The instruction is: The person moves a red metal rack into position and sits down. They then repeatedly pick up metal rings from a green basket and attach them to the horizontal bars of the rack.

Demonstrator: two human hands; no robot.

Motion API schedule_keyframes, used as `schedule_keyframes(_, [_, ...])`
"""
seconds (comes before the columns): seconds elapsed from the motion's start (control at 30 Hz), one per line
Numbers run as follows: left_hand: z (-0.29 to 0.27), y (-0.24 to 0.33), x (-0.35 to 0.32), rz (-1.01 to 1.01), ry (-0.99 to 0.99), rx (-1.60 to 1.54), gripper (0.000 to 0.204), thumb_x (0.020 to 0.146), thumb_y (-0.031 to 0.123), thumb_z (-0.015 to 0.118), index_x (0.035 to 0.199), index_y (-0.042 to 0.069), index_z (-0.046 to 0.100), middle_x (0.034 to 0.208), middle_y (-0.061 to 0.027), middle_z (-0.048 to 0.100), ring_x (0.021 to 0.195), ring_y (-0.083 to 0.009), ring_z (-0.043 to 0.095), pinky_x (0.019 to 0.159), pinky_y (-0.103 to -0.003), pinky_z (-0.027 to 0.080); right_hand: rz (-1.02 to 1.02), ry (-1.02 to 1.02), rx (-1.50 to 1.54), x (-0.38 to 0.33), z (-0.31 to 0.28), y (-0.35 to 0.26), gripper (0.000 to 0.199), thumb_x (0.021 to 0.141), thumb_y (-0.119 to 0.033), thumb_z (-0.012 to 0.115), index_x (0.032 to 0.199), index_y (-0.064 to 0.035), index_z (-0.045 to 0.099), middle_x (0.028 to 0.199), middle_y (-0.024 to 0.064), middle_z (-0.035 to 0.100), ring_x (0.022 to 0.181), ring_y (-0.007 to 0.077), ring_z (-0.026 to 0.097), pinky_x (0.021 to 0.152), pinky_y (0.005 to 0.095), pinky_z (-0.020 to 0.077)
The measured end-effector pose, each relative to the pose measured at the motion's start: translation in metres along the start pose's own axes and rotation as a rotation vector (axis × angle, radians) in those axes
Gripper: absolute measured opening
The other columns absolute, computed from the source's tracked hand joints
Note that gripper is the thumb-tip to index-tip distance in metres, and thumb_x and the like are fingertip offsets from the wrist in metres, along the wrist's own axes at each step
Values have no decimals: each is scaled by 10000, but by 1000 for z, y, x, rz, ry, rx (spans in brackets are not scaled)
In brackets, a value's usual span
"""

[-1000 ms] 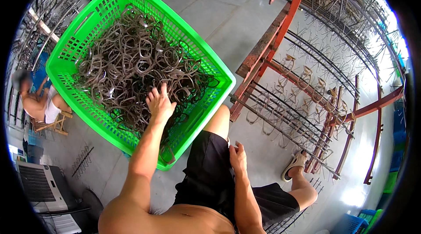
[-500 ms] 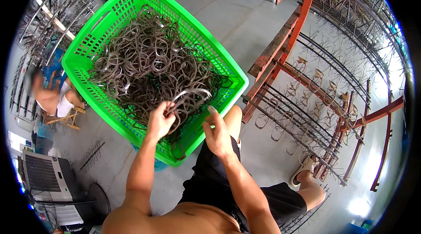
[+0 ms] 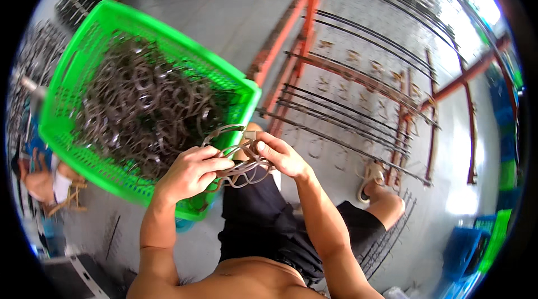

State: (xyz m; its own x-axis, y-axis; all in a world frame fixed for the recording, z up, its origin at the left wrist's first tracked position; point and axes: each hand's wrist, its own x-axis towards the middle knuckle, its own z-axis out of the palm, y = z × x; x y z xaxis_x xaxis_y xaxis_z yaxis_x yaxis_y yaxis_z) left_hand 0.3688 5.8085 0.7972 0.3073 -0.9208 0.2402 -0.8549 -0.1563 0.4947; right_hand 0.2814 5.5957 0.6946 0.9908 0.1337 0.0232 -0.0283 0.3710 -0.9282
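A small bunch of thin bent metal loops [image 3: 242, 174] is held between my two hands, just off the near right corner of the green plastic basket [image 3: 247, 96]. My left hand [image 3: 188, 173] pinches the bunch from the left with thumb and fingers. On the other side, my right hand [image 3: 283, 156] has its fingers closed on the loops; a pale covering wraps one fingertip. Inside the basket lies a tangled heap of similar dark metal loops [image 3: 151, 103]. Motion blur hides how many pieces I hold.
Right of the basket stands an orange metal rack [image 3: 311, 24] with dark horizontal bars [image 3: 342, 117] and several loops hanging from it. Another person [image 3: 42, 184] sits on a low wooden stool at the left. Blue crates [image 3: 465, 248] stand at the lower right.
The view has turned toward the rack. My left hand has brought the loops out from over the basket. My right hand, which was empty with fingers apart, has closed on them.
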Motion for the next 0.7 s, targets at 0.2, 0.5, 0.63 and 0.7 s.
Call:
schedule_keyframes(0.2, [56, 41, 63, 176, -209, -230, 418, 588, -65, 587, 967, 104, 637, 743, -105, 542, 665, -302, 546, 602, -379, 462, -55, 319, -325, -116, -49, -3, 457, 896, -289, 565, 1216, 17, 450, 1072, 69, 458, 892, 137, 467, 803, 269, 391])
schedule_keyframes(0.5, [164, 128, 81, 292, -117, 225, 288, 758, 77, 566, 1043, 99, 595, 808, -94, 521, 698, -268, 536, 611, -376, 423, 81, 1202, 30, -207, 16, -8, 434, 908, -171, 534, 1245, 25, 345, 870, 82, 543, 756, 130, 509, 686, 269, 439])
schedule_keyframes(0.63, [187, 152, 87, 421, -251, 259, 333, 797, 103, 518, 1128, 96, 550, 865, -84, 531, 684, -233, 529, 594, -354, 400, 47, 1466, -289, -213, 19, -3, 352, 897, -83, 512, 1218, 28, 420, 771, 71, 559, 668, 132, 540, 625, 249, 456])
schedule_keyframes(0.7, [195, 158, 95, 477, -238, 187, 378, 783, 65, 526, 1161, 70, 513, 870, -89, 536, 676, -236, 531, 601, -349, 409, -27, 1561, -422, -227, 7, -8, 314, 872, -38, 501, 1181, 13, 481, 724, 88, 549, 627, 161, 547, 584, 271, 457])
